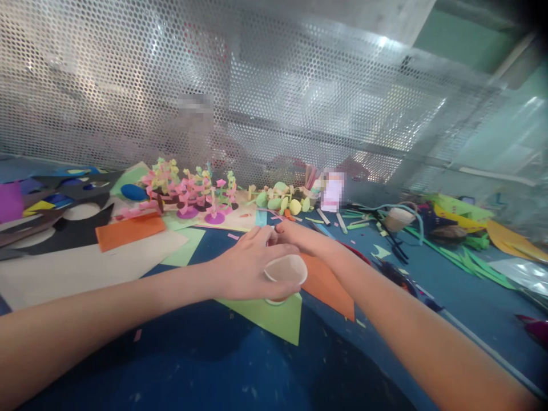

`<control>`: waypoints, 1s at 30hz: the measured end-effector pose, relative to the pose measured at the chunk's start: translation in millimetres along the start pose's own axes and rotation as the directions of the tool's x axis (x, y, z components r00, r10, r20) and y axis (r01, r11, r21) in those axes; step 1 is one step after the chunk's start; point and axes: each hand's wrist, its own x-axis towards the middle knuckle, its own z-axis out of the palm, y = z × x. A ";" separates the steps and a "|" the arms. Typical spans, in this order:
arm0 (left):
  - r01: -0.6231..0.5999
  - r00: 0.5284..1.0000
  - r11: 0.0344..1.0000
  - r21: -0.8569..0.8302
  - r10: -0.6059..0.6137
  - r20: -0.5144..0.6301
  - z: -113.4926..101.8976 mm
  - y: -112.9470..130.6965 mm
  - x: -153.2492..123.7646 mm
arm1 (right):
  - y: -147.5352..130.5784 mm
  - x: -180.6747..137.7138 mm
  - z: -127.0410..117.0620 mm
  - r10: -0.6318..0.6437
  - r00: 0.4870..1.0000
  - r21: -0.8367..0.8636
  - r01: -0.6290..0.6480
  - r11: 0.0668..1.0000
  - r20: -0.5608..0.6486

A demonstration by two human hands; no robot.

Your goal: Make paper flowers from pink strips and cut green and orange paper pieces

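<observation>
My left hand (pixel 257 264) is wrapped round a white paper cup (pixel 286 269), whose open mouth faces me. The cup is above a light green paper sheet (pixel 274 319). My right hand (pixel 295 237) reaches in just beyond the cup, close against the fingers of my left hand. Its fingertips are mostly hidden there, so what they hold or touch does not show. Under my right forearm lies an orange paper sheet (pixel 327 285).
Pink and green paper flowers on purple bases (pixel 214 217) stand at the back left. An orange card (pixel 131 231) and white paper (pixel 85 274) lie left. A hot glue gun (pixel 400 278), green strips (pixel 466 265) and a tape roll (pixel 398 218) are right. Perforated metal mesh (pixel 274 103) rises behind.
</observation>
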 end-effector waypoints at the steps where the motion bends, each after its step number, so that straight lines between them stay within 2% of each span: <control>1: 0.000 1.000 1.000 0.005 0.000 -0.001 0.3 -0.1 0.1 | -0.1 1.6 1.1 -0.007 1.000 0.004 0.007 1.000 0.008; 9: -0.006 1.000 1.000 -0.005 0.006 -0.019 0.8 -0.6 0.7 | 0.9 8.6 6.9 -0.110 0.993 0.024 0.109 0.994 0.042; 18: -0.013 0.999 1.000 -0.010 0.013 -0.029 1.8 -0.9 1.3 | -0.3 10.3 5.5 -0.237 0.970 -0.028 0.239 0.971 0.060; 25: -0.005 0.999 1.000 0.012 0.006 -0.034 2.9 -1.4 1.5 | 4.7 17.8 10.7 -0.267 0.955 0.008 0.268 0.963 0.133; 30: 0.007 0.999 1.000 0.027 -0.006 -0.040 2.5 0.2 0.9 | 8.4 22.0 15.4 -0.229 0.958 0.066 0.220 0.973 0.173</control>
